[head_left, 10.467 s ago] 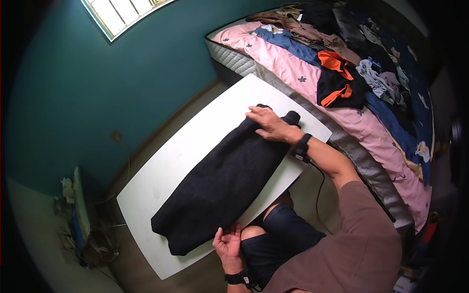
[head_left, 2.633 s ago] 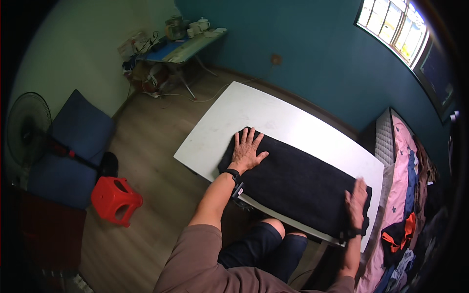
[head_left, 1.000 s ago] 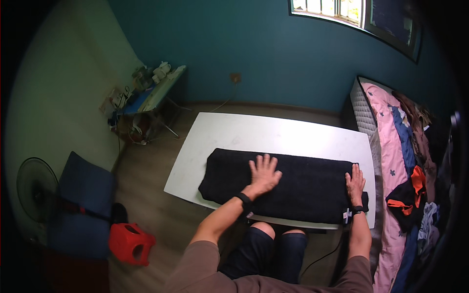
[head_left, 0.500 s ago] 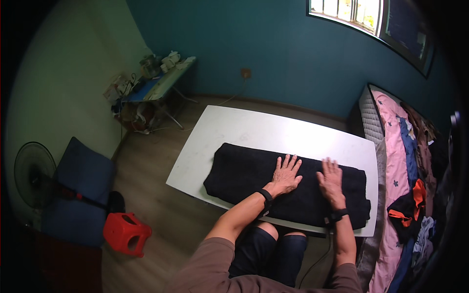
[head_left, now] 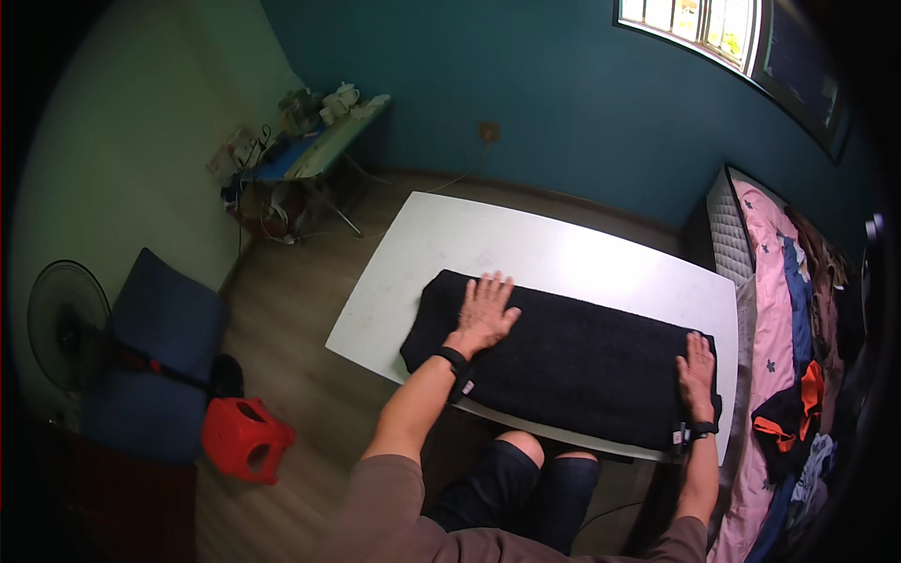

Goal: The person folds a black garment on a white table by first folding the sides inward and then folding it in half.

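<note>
A black folded cloth point(head_left: 582, 371), long and flat like a towel or garment, lies across the white table point(head_left: 554, 244). My left hand point(head_left: 485, 312) rests palm down on its left part, fingers spread. Near the cloth's right end, my right hand point(head_left: 695, 378) lies flat on it with the fingers stretched out. Neither hand grips anything. Each wrist wears a black band, and a small pale tag shows at the cloth's near edge by the left wrist.
To the right stands a bed with a pink sheet point(head_left: 760, 310) and heaped clothes point(head_left: 793, 413). On the left are a red stool point(head_left: 246, 439), a fan point(head_left: 68, 324) and a blue chair point(head_left: 164, 338). A cluttered folding table point(head_left: 319, 155) stands at the back left.
My hands have moved apart over the cloth: the left one toward its left end, the right one toward its right end. The view has shifted slightly.
</note>
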Demonstrator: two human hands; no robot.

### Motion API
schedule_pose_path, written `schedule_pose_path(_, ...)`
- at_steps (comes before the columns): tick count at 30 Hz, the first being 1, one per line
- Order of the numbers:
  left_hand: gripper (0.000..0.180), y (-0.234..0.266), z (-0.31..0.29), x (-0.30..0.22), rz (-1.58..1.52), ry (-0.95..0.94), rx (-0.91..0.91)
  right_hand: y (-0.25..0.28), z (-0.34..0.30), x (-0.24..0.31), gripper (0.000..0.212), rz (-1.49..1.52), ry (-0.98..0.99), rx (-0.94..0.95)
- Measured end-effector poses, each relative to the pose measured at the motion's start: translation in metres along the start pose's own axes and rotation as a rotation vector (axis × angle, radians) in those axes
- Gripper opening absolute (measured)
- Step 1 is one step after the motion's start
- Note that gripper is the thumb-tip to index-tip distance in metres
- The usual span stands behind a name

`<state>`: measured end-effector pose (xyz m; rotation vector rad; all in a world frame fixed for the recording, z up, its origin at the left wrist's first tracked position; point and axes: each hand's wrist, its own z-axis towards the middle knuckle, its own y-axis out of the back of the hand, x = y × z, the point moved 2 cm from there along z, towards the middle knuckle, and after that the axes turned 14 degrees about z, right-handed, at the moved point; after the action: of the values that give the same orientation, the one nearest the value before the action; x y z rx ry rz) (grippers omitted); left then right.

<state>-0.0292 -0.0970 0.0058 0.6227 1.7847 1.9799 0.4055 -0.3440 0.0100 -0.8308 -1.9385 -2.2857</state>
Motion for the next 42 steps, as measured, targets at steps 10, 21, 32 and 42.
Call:
schedule_pose_path(10,0.067,0.002,0.008,-0.002,0.023,0.281,-0.041,0.004,-0.021,-0.048,0.064,-0.044,-0.130,-0.146)
schedule_pose_path(21,0.070,0.028,-0.041,-0.135,-0.120,-0.318,-0.007,-0.054,-0.024,0.170,0.064,0.131,0.508,0.190)
schedule_pose_path(32,0.073,-0.003,-0.063,0.031,0.057,0.078,0.040,0.019,-0.056,-0.002,0.067,0.051,-0.084,0.022)
schedule_pose_path(42,0.067,0.039,-0.059,-0.106,-0.108,-0.126,-0.221,-0.015,-0.067,0.063,0.066,0.120,0.072,-0.099)
